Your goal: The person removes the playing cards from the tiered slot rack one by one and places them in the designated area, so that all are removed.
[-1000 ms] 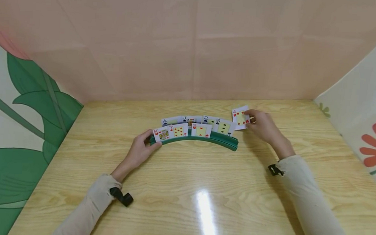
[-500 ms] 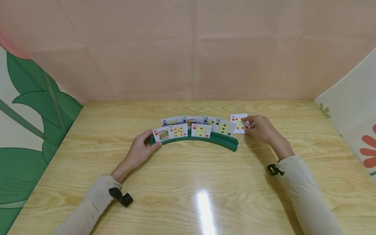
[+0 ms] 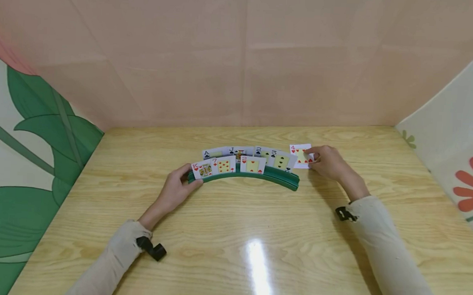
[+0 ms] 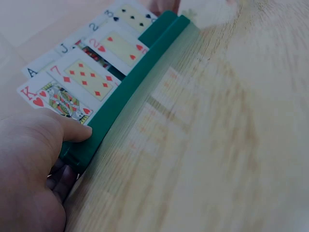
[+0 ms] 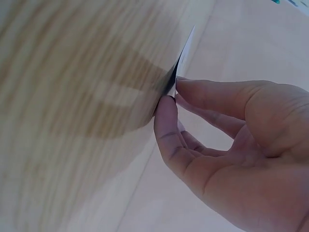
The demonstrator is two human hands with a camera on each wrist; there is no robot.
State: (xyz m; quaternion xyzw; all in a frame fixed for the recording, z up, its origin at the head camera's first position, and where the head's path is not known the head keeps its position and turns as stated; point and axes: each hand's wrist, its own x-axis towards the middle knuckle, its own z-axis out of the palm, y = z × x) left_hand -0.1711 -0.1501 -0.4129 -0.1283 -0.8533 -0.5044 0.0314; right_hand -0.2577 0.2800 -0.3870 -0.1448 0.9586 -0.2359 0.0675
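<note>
My left hand [image 3: 174, 189] grips the left end of a curved green card holder [image 3: 280, 177], thumb on its front edge and fingers partly hidden behind. In its front row stand the king of hearts [image 3: 202, 169], seven of diamonds [image 3: 223, 165] and two of hearts [image 3: 253, 165]. Behind them, partly covered, are a black ace [image 3: 215, 151], a black jack [image 3: 239, 150], the two of spades [image 3: 264, 153] and the three of spades [image 3: 282, 160]. To the right, my right hand [image 3: 330, 162] pinches the four of hearts [image 3: 300, 156], which appears edge-on in the right wrist view.
The wooden table [image 3: 216, 235] reflects a bright light strip near its front. A pink backdrop [image 3: 241, 63] rises behind, with patterned panels at both sides. Black straps [image 3: 151, 248] sit at both wrists, over light sleeves.
The four of hearts has turned from tilted to nearly level and come slightly lower, towards the holder's right end, with the right hand. My left hand and the holder have stayed in place.
</note>
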